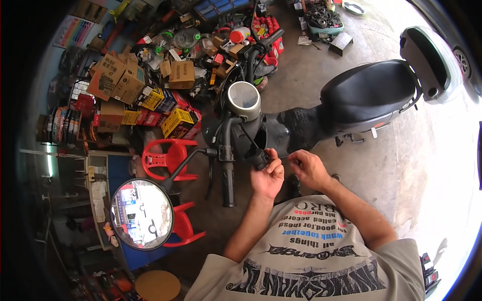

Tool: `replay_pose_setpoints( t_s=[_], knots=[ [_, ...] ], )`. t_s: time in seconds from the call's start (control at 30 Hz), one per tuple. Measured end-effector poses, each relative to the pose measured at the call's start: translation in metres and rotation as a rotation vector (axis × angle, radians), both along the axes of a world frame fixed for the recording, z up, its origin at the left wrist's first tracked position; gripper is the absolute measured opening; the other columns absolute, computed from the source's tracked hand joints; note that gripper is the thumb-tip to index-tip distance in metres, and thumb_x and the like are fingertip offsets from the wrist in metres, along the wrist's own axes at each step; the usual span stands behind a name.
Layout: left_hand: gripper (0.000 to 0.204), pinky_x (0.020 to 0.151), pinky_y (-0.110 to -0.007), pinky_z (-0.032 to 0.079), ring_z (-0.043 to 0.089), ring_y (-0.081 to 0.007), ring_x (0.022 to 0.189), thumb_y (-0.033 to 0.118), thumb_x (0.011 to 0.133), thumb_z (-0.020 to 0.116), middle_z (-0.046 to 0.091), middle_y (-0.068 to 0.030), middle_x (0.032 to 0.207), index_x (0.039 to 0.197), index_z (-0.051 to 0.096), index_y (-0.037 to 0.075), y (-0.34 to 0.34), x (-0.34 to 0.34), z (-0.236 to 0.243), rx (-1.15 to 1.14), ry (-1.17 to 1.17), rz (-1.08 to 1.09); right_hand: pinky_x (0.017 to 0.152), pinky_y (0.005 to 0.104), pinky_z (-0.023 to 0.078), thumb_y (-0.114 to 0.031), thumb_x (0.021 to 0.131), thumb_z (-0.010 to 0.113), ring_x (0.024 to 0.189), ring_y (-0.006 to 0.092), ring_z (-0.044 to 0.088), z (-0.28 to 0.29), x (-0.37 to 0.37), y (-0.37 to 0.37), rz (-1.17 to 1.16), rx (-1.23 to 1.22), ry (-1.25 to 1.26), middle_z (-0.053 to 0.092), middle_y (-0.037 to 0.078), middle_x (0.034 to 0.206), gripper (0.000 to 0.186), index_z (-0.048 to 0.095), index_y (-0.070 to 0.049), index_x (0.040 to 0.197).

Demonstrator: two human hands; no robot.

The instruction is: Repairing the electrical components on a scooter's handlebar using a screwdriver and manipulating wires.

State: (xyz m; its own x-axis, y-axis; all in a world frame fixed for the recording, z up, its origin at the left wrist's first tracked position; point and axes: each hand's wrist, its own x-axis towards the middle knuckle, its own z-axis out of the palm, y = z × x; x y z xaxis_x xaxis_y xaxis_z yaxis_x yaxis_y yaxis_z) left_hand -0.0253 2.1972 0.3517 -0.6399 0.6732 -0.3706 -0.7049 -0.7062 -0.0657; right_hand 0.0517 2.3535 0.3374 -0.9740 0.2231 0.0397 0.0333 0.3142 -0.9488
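Observation:
In front of me stands a scooter with a black seat (369,90), a round headlamp-like dial (243,95) and a handlebar whose black ribbed grip (228,188) points toward me. My left hand (268,178) is closed around a small black part (259,159), which hangs beside the grip on a thin black cable. It resembles a handlebar switch housing, though my fingers cover some of it. A little to the right, my right hand (310,171) is closed with its fingertips pinched together, apart from the left. Whatever it may hold is too small to make out.
A round mirror (142,214) sticks out at the left on its stalk. Beyond it are red plastic chairs (170,159) and a blue-topped table (119,175). Cardboard boxes (181,74) and clutter pile up at the far left. A metal stand (341,42) is on the far floor.

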Motion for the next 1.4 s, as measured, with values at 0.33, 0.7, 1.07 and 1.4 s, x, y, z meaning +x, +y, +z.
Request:
replay_pose_setpoints(
  t_s=[0.33,0.7,1.07,1.4],
  knots=[
    [0.020,0.050,-0.024,0.024,0.033,-0.0096,0.055,0.019,0.090,0.054,0.043,-0.0039,0.079,0.100,0.057,0.001,-0.005,0.001,-0.012,0.097,0.034,-0.037,0.066,0.0353,0.050,-0.007,0.081,0.064,0.072,0.0272,0.063,0.000,0.003,0.001,-0.024,-0.002,0.028,0.063,0.012,0.086,0.015,0.064,-0.003,0.095],
    [0.022,0.049,-0.024,0.025,0.033,-0.0101,0.055,0.018,0.091,0.052,0.042,-0.0043,0.079,0.102,0.055,0.000,-0.009,0.002,-0.022,0.111,0.025,-0.045,0.065,0.0346,0.050,-0.006,0.080,0.064,0.071,0.0269,0.062,-0.002,0.003,-0.001,0.006,0.014,0.018,0.062,0.012,0.084,0.015,0.063,-0.003,0.095],
    [0.021,0.052,-0.025,0.028,0.034,-0.0107,0.057,0.016,0.092,0.049,0.046,-0.0056,0.083,0.106,0.055,0.001,-0.017,0.001,-0.042,-0.071,0.159,-0.071,0.068,0.0364,0.051,-0.005,0.080,0.064,0.076,0.0298,0.063,0.002,0.000,-0.005,0.024,0.018,0.018,0.062,0.013,0.087,0.015,0.062,-0.003,0.094],
    [0.027,0.053,-0.023,0.035,0.041,-0.0092,0.058,0.027,0.096,0.050,0.057,-0.0028,0.087,0.108,0.057,0.004,-0.022,0.001,-0.051,-0.421,0.227,-0.064,0.069,0.0386,0.051,-0.008,0.080,0.067,0.079,0.0318,0.064,0.008,-0.016,-0.019,0.082,0.027,0.060,0.063,0.013,0.087,0.018,0.061,-0.002,0.097]
  ],
)
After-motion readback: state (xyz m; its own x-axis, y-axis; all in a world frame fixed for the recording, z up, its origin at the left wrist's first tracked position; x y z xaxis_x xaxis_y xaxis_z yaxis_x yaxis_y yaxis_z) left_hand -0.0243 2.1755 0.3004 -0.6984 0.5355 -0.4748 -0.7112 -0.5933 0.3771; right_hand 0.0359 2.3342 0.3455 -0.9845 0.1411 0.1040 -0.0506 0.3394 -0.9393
